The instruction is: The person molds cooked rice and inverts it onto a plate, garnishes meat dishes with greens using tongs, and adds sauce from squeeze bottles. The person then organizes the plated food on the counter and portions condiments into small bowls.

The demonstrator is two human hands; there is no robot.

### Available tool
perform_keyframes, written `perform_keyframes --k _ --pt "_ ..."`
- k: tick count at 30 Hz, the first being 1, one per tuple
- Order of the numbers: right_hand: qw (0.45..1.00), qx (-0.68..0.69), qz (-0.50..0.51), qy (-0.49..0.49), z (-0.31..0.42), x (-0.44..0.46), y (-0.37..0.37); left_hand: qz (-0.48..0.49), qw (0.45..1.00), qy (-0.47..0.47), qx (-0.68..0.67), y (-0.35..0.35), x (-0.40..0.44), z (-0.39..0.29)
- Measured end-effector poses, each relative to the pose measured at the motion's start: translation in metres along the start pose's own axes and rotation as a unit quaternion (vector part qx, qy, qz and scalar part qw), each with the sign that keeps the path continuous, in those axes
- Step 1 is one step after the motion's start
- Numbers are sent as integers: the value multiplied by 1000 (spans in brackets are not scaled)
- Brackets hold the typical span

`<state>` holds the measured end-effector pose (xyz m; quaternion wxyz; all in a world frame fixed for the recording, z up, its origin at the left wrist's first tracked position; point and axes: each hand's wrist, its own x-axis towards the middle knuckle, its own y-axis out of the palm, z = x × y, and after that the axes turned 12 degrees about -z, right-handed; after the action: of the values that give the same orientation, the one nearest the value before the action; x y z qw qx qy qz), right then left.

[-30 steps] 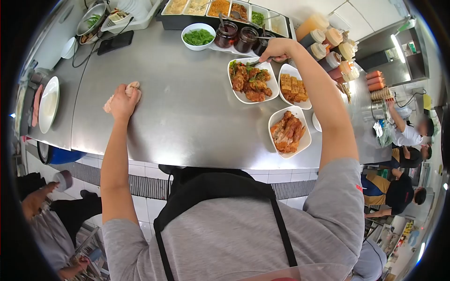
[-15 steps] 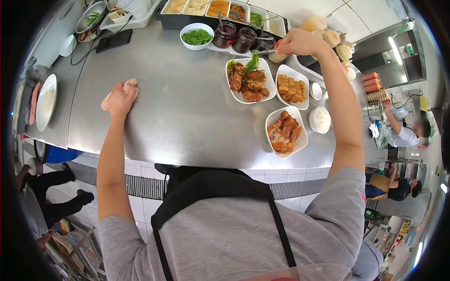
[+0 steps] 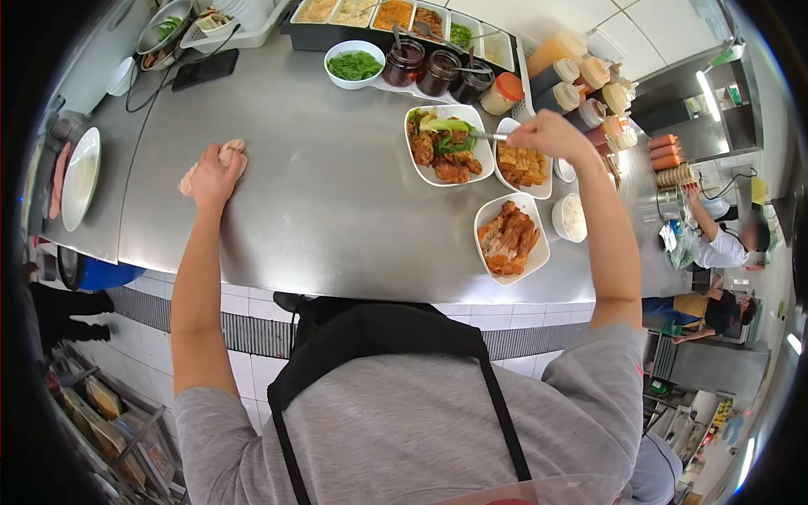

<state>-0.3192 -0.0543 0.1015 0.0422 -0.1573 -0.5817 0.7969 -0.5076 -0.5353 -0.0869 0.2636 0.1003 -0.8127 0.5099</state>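
While the left hand (image 3: 214, 177) curls its fingers round a bunched pinkish cloth (image 3: 234, 152) on the steel counter (image 3: 337, 210), a broad stretch of metal lies between it and the white bowl (image 3: 483, 162), which sits well back from the front edge, near the dark jars (image 3: 439, 74). The right hand (image 3: 549, 136) pinches a metal utensil (image 3: 491, 135) reaching into that bowl, where glossy leafy greens (image 3: 449, 126) with pale stems lie across browned, craggy pieces (image 3: 454, 172)
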Motion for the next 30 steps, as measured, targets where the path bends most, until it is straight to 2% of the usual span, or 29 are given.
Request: perform_keyframes --k 2,5,10,11,12,14,18,19,23,25,28,30 --pt "1000 -3 24 15 -4 -8 5 26 999 -27 17 1 1 -1" --pt "998 -18 50 41 3 -21 -1 17 999 -20 23 3 1 0" --pt "999 -14 -19 -23 11 -11 -16 23 999 -23 24 1 0 -1" --pt "988 -48 -64 -132 10 -6 -11 19 999 -24 22 1 1 -1" --pt "988 -47 -65 -133 15 -5 -5 18 999 -24 24 1 1 0" --pt "957 -145 -131 -216 38 -7 11 30 999 -21 20 2 2 2" --pt "957 -229 -54 -168 84 -8 23 30 999 -26 23 -2 1 -2" --pt "952 -281 14 -118 96 -3 24 24 999 -24 14 -2 0 -2" --pt "947 -285 35 -146 94 7 29 15 1000 -14 11 2 1 1" --pt "957 -238 5 -163 87 2 20 14 1000 -15 12 3 1 1" --pt "958 -243 -26 -148 79 -3 -5 16 999 -23 18 0 1 -2" --pt "959 -250 1 -135 79 1 -7 22 999 -23 23 1 0 -2"
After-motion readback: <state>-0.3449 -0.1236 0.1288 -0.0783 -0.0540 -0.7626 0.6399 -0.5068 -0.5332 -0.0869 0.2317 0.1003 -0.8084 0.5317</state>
